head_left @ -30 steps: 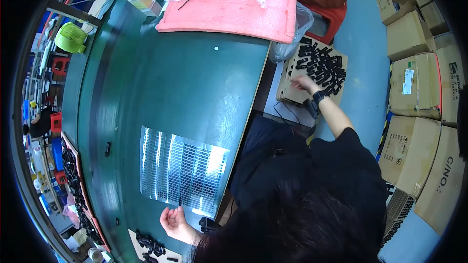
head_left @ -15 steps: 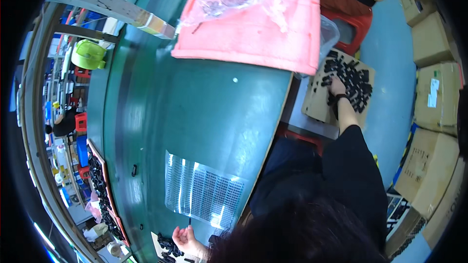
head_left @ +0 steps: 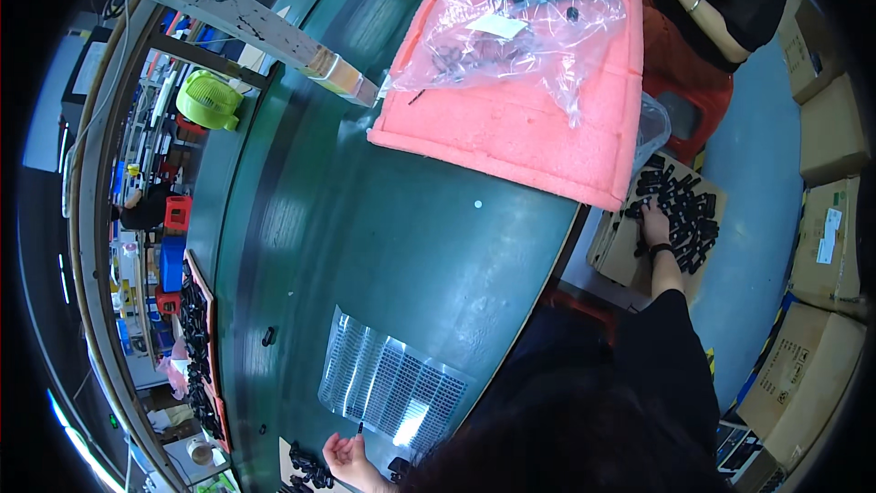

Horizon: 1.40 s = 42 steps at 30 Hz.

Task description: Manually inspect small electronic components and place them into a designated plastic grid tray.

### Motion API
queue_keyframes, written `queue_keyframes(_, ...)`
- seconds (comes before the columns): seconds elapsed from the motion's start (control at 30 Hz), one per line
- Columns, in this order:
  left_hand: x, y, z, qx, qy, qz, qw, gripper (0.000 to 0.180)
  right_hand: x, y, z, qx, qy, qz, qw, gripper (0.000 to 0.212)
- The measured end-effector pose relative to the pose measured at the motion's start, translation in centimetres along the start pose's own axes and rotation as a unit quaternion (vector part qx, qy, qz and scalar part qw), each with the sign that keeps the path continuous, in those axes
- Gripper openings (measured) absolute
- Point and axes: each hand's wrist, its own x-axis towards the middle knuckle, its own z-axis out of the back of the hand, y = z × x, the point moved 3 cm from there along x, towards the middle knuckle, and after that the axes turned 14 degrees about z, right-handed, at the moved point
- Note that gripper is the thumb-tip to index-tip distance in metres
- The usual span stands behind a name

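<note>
Right hand [head_left: 654, 226] has been moved among black parts [head_left: 695, 226] on cardboard [head_left: 619, 248], its grip unclear, one apparently being picked, a lift called for, while a dark strip [head_left: 360, 427] is pinched in the left hand [head_left: 348, 460] beside the sheet [head_left: 388, 388]

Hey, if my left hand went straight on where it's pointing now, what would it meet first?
Most likely your left hand would meet the near edge of the shiny gridded sheet on the green table, led by the small black piece it pinches, though its height is unclear.
</note>
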Motion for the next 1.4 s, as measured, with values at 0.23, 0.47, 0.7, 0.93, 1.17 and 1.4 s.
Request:
queue_keyframes(0.23,-4.1,-6.3,-6.3,-0.008,-0.104,-0.041,0.994,0.042,-1.2,3.0,3.7,0.123,-0.096,-0.044,0.987,0.022)
queue_keyframes(0.47,-4.4,-9.5,-8.9,-0.074,-0.072,-0.003,0.995,0.039,-4.2,10.9,9.1,0.249,-0.018,0.065,0.966,0.023)
queue_keyframes(0.7,-5.1,-12.0,-10.2,-0.148,-0.006,-0.009,0.989,0.036,-5.0,22.2,22.8,0.499,0.327,0.18,0.782,0.017)
queue_keyframes(0.93,-6.5,-13.6,-10.3,-0.242,0.088,-0.081,0.963,0.036,-3.5,35.7,33.8,0.499,0.179,0.435,0.728,0.024)
queue_keyframes(1.17,-5.9,-15.2,-9.9,-0.379,0.193,-0.05,0.904,0.043,-6.2,46.3,34.9,0.456,0.058,0.545,0.701,0.028)
queue_keyframes(1.4,-4.7,-14.8,-8.8,-0.422,0.237,-0.004,0.875,0.048,-7.9,50.1,35.0,0.45,0.053,0.58,0.677,0.032)
